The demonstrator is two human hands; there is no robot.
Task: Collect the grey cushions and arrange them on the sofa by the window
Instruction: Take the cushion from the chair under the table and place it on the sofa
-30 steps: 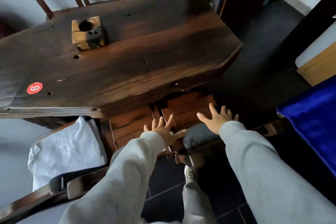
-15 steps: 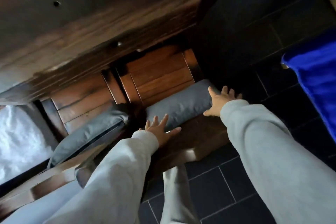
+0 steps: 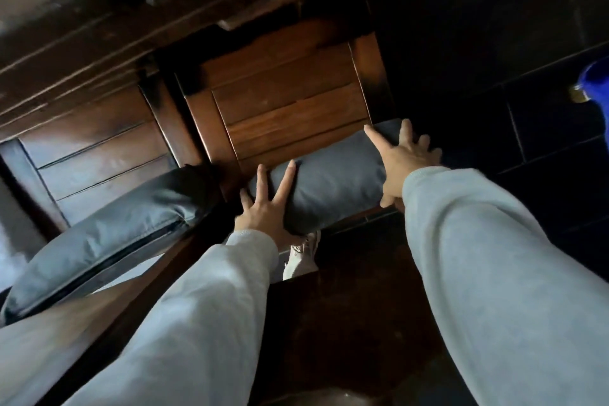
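Observation:
A grey cushion [image 3: 333, 181] lies along the front of a wooden chair seat [image 3: 286, 102] tucked under a dark table. My left hand [image 3: 267, 208] clasps its left end, fingers spread over the top and thumb below. Over its right end wraps my right hand [image 3: 403, 163], thumb under the lower edge. A second grey cushion [image 3: 105, 224] with a zip along its side rests on the neighbouring chair seat [image 3: 99, 148] to the left, untouched.
The dark wooden table edge [image 3: 131, 16] overhangs both chairs at the top. Dark floor tiles [image 3: 527, 142] spread to the right, with a blue fabric object [image 3: 598, 82] at the right border. My shoe [image 3: 301, 254] shows below the cushion.
The view has tilted down and closer to the chairs. Both hands went from open and reaching to closing on the two ends of the right-hand cushion.

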